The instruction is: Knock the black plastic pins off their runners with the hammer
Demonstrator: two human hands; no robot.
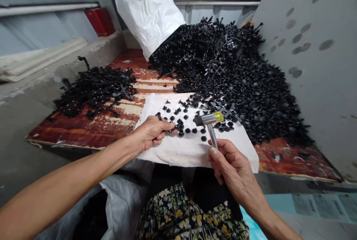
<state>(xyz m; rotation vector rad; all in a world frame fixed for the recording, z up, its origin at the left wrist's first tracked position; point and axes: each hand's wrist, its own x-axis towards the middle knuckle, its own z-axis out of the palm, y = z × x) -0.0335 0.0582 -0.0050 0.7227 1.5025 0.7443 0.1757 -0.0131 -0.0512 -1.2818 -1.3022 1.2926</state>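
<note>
My left hand (152, 131) is closed on a black plastic part (172, 128) with a rounded end, held low over a white cloth (178, 154). My right hand (227, 158) grips the metal handle of a small hammer (209, 119). One face of its head is black and the other is yellow, and the head is above the cloth, to the right of my left hand. Several round black pieces (187, 131) with short stems lie scattered on the cloth between and beyond my hands. Flat black strips (230, 110) rest near the cloth's back right edge.
A large heap of black parts (237, 69) spreads behind and right of the cloth, spilling from a white sack (147, 5). Another black pile (95, 91) lies left on the worn red tabletop (75, 132). A grey board (315, 57) stands at the right.
</note>
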